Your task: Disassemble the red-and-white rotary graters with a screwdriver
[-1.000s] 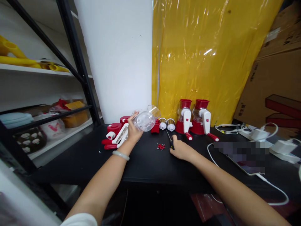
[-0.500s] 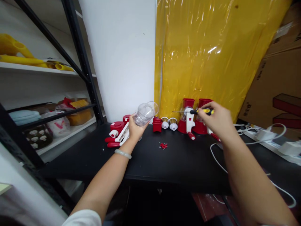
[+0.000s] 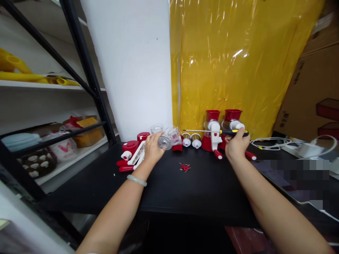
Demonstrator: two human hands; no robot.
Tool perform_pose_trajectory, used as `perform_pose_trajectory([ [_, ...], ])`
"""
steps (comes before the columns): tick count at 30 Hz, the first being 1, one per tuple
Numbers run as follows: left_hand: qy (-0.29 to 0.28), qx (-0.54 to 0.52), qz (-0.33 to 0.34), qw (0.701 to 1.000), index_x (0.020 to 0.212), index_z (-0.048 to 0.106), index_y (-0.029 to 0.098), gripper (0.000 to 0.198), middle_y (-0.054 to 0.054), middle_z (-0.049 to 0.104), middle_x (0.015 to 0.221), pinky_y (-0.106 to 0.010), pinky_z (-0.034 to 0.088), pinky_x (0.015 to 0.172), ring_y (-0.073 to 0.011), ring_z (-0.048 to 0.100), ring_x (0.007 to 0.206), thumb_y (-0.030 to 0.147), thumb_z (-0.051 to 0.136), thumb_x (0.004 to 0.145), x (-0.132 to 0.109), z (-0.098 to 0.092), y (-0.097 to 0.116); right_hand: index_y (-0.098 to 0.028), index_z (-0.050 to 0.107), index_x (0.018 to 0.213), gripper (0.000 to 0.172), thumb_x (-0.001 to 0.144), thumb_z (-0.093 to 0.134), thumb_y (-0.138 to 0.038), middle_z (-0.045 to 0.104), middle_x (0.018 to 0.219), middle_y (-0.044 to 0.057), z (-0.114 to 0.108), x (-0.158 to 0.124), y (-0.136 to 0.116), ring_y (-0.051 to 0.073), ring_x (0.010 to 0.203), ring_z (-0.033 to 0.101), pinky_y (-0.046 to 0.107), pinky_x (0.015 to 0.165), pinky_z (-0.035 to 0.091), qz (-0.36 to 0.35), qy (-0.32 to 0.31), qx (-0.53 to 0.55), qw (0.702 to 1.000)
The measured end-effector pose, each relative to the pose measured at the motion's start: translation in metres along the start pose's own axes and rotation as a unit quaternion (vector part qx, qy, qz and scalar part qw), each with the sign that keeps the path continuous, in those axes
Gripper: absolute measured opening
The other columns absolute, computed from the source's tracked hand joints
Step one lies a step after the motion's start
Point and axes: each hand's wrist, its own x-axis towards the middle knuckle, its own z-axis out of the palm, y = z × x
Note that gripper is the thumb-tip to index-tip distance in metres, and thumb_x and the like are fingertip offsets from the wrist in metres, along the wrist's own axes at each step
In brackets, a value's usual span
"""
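Note:
My left hand (image 3: 153, 151), with a pale bangle on the wrist, is closed around a clear plastic drum housing (image 3: 174, 136), held tilted over the back of the table. More clear plastic (image 3: 156, 127) shows behind those fingers. In my right hand (image 3: 238, 147) is a screwdriver (image 3: 233, 132) with a black and yellow handle, its long shaft pointing left toward the clear housing without touching it. Several small screws and red pieces (image 3: 185, 167) lie in a pile on the black table (image 3: 169, 192). A red part (image 3: 177, 148) sits beneath the housing.
Two red and white rotary graters (image 3: 213, 114) stand at the back right. Metal grater drums (image 3: 196, 140) lie beside them. Red bases (image 3: 130, 145) and white crank handles (image 3: 137, 155) are left of my left hand. White cables (image 3: 275, 144) and a shelf rack (image 3: 87, 53) flank the table.
My left hand has lowered and turned the clear housing, its narrow end now facing me. The screwdriver has shifted left and slightly down, closer to the housing. The view has shifted slightly.

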Motion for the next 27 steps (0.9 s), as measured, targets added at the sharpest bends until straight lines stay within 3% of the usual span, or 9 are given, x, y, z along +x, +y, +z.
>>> perform_pose_trajectory([
  [3,-0.01,0.013,0.018,1.0,0.132,0.061,0.027,0.062,-0.008,0.069,0.128,-0.052,0.045,0.105,-0.0357,0.057,0.118,0.021,0.078,0.073,0.0,0.002,-0.002,-0.029,0.031,0.093,0.04,0.093,0.031,-0.069,0.039,0.067,-0.007,0.0,-0.004,0.005,0.013,0.049,0.049,0.027,0.046,0.045,0.007,-0.027,-0.026,0.999],
  [18,-0.05,0.013,0.039,0.998,0.133,0.06,0.027,0.061,-0.008,0.068,0.129,-0.053,0.045,0.106,-0.0348,0.056,0.119,0.019,0.076,0.075,-0.001,-0.001,0.004,-0.025,0.04,0.089,0.036,0.084,0.06,-0.054,0.046,0.064,-0.011,0.005,-0.01,0.012,0.005,0.04,0.043,0.018,0.04,0.038,0.049,-0.041,0.142,0.988],
  [27,-0.069,0.026,0.029,0.997,0.132,0.06,0.024,0.062,-0.008,0.068,0.129,-0.047,0.045,0.107,-0.0315,0.055,0.12,0.015,0.076,0.073,0.0,-0.004,0.007,-0.024,0.051,0.09,0.025,0.075,0.065,-0.038,0.056,0.082,-0.003,0.002,-0.002,0.016,0.011,0.061,0.059,0.022,0.046,0.049,0.043,-0.068,0.236,0.969],
])
